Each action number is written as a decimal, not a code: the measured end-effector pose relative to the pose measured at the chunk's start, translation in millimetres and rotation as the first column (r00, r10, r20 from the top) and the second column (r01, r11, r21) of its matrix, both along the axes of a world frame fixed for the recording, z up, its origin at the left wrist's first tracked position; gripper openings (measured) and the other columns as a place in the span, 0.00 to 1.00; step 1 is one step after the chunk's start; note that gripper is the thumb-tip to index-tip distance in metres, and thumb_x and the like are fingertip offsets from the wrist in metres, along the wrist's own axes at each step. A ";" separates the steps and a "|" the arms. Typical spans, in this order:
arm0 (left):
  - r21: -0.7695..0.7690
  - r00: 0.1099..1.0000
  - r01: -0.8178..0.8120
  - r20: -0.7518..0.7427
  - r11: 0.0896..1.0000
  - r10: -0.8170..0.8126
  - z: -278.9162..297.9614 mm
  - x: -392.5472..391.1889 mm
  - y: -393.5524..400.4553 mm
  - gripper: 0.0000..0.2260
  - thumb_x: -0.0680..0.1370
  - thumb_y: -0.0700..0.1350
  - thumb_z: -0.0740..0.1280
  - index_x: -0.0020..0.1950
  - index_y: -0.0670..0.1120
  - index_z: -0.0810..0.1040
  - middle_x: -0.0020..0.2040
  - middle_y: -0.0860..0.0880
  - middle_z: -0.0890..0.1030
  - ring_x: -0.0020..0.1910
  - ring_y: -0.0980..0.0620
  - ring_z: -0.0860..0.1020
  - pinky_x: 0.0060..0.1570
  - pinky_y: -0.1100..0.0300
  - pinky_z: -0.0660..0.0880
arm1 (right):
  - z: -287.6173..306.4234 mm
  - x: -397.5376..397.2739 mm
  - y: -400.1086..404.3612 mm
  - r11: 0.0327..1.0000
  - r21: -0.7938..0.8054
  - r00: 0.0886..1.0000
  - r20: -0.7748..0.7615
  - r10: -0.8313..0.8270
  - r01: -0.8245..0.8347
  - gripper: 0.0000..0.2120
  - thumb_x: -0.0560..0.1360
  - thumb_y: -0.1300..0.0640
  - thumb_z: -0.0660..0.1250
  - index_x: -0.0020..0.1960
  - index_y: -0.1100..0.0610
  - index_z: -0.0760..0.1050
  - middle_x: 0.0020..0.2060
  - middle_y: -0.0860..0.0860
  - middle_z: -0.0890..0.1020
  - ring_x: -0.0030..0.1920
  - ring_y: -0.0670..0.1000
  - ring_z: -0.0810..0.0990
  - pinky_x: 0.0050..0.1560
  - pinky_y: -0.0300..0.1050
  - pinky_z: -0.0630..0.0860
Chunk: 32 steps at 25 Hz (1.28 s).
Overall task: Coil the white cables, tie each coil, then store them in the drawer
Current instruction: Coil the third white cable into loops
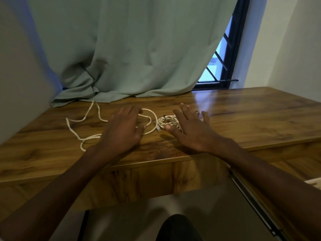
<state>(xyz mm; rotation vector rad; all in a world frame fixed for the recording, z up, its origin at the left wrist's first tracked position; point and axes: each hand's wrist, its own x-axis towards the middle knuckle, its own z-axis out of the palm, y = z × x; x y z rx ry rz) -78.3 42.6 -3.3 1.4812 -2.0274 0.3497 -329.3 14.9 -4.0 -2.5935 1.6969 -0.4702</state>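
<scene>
The fingers (129,110) of the left hand (124,129) are spread and nearly straight, palm down, and they hold nothing. They hover over, or maybe touch, the loose cable (78,120); the blur does not let me tell which. One loop of this cable curves round just past the fingertips and comes back under the thumb. The rest of it runs away to the left in wide, untidy bends across the desk (243,119), so its long axis goes left to right, and most of its length lies to the left of that hand.

The right hand (192,129) is also flat with its fingers apart and straight. It lies over the coil (166,120), which is already wound into a small bundle. The thumb touches the near edge of the coil, and the fingers reach beyond it. A thin dark loop, perhaps a tie (198,113), shows just past the fingers.

So the left hand is nearer to the cable that is not yet coiled, and I judge that this hand should take the loop under it first. The drawer (191,206) stands open below the desk edge, near the person.
</scene>
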 end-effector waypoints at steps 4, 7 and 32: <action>0.175 0.894 -0.422 0.245 0.890 0.375 7.8 37.8 25.0 0.32 0.76 0.66 0.67 0.72 0.46 0.72 0.74 0.43 0.69 0.73 0.40 0.67 0.69 0.43 0.66 | 17.2 38.5 -6.9 0.921 -0.332 0.960 0.117 0.255 -0.204 0.19 0.79 0.46 0.64 0.68 0.51 0.76 0.70 0.51 0.75 0.72 0.54 0.72 0.69 0.60 0.68; 0.235 0.850 -0.522 0.227 0.820 0.475 2.7 68.3 34.7 0.27 0.77 0.66 0.67 0.66 0.46 0.76 0.68 0.42 0.75 0.68 0.40 0.74 0.61 0.47 0.72 | 20.4 83.4 -15.1 0.855 -0.382 0.882 0.172 0.439 -0.351 0.13 0.75 0.59 0.70 0.60 0.54 0.82 0.58 0.51 0.82 0.59 0.54 0.80 0.57 0.49 0.74; -0.597 0.742 -0.387 -0.654 0.702 -0.148 68.9 150.2 -119.4 0.11 0.84 0.43 0.66 0.42 0.44 0.75 0.34 0.54 0.73 0.34 0.59 0.71 0.36 0.62 0.68 | 45.5 267.0 -152.0 0.766 0.129 0.027 0.989 -0.145 -0.629 0.17 0.83 0.65 0.60 0.65 0.50 0.77 0.35 0.53 0.79 0.29 0.46 0.68 0.31 0.43 0.62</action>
